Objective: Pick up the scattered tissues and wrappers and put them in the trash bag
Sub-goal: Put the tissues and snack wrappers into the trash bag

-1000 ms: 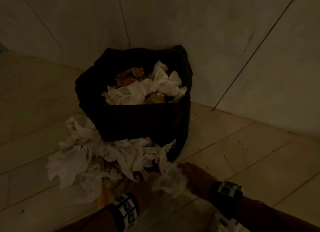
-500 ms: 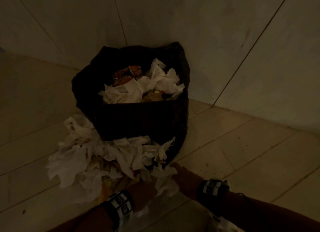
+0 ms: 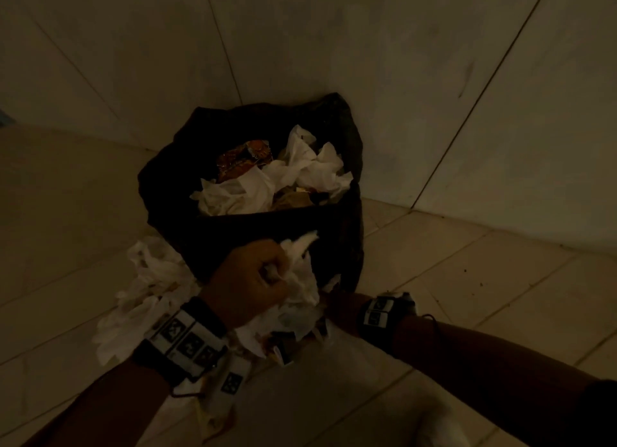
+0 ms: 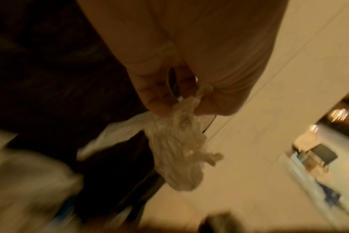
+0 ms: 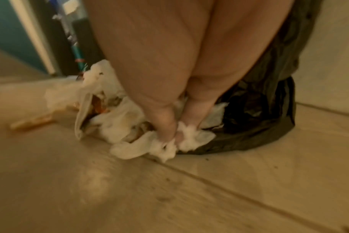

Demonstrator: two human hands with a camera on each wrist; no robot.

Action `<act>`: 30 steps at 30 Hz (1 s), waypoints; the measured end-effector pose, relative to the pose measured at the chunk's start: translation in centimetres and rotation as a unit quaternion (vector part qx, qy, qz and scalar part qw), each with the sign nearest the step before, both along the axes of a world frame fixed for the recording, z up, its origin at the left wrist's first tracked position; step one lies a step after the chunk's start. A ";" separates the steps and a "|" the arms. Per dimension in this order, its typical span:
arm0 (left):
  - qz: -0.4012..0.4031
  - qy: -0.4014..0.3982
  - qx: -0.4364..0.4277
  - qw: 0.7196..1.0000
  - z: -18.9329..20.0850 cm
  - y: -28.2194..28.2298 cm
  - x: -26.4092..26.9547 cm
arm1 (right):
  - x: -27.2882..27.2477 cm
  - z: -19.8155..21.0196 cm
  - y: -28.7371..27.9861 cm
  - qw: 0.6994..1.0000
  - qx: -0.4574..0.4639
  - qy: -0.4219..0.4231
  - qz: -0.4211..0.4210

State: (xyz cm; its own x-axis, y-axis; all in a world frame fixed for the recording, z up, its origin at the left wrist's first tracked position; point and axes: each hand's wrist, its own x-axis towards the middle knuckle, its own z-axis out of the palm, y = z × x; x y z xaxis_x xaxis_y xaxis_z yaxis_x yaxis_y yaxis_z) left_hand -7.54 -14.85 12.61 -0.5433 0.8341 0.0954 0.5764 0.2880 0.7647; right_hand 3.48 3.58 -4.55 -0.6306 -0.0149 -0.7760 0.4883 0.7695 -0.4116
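Observation:
A black trash bag (image 3: 253,232) stands in the tiled corner, holding white tissues (image 3: 310,169) and an orange wrapper (image 3: 243,156). My left hand (image 3: 253,276) is raised in front of the bag's near wall and grips a crumpled white tissue (image 3: 300,266); the left wrist view shows that tissue (image 4: 177,146) hanging from my pinched fingers (image 4: 157,104). My right hand (image 3: 337,308) is low at the bag's foot, mostly hidden behind the tissue. In the right wrist view its fingers (image 5: 167,126) pinch a white tissue (image 5: 189,138) on the floor. More scattered tissues (image 3: 140,299) lie left of the bag.
Two tiled walls (image 3: 434,95) meet right behind the bag. Beige floor tiles (image 3: 467,279) spread to the right and front, with small dark crumbs. A flat yellowish wrapper (image 5: 32,121) lies on the floor left of the pile. A dark doorway (image 5: 56,36) shows at the far left.
My left hand has come up from the pile with a tissue, to the bag's front wall. My right hand has slid left to the foot of the bag and pinched a tissue.

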 end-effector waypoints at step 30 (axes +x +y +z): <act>-0.018 -0.030 -0.418 0.908 5.7 7.5 -9.3 | -6.2 28.3 5.9 0.780 0.043 0.610 -0.136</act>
